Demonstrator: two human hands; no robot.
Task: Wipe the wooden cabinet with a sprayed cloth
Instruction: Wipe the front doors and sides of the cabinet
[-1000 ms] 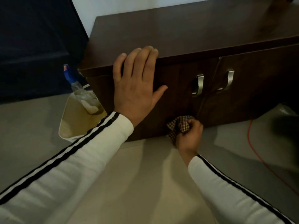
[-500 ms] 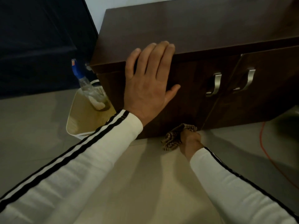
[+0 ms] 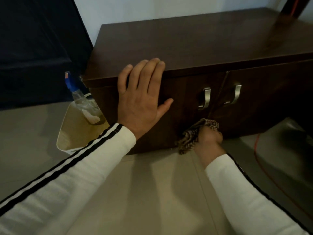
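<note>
A low dark wooden cabinet [image 3: 194,39] with two doors and metal handles [image 3: 205,98] stands on the floor against a pale wall. My left hand [image 3: 141,97] lies flat and open on the left door, fingertips over the top edge. My right hand [image 3: 209,140] grips a brown checked cloth [image 3: 191,135] and presses it against the bottom of the cabinet front, below the handles. A clear spray bottle [image 3: 84,102] with a blue top leans in a cream bin to the left of the cabinet.
The cream bin [image 3: 67,138] stands on the floor against the cabinet's left side. A dark upholstered piece [image 3: 33,48] fills the upper left. An orange cable [image 3: 259,160] runs across the tiled floor at right, near a dark object [image 3: 298,138].
My right hand has slid the cloth down along the lower cabinet front and then slightly up and right. My left hand stays flat on the left door. The camera view has shifted.
</note>
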